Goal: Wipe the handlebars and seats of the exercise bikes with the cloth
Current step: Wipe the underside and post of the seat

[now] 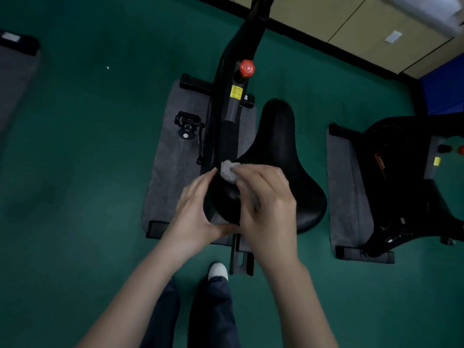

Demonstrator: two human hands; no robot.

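cloth (228,174) bunched in right hand (268,204), pressed on black seat (281,156); left hand (194,209) grips seat's left edge.

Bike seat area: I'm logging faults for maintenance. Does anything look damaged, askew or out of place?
Nothing much. The seat looks intact where the right hand presses the cloth on it; only a small pale speck lies on the green floor.

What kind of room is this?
Probably a gym: an exercise bike and a second bike stand on grey mats over green floor; the right hand holds a cloth on the seat.
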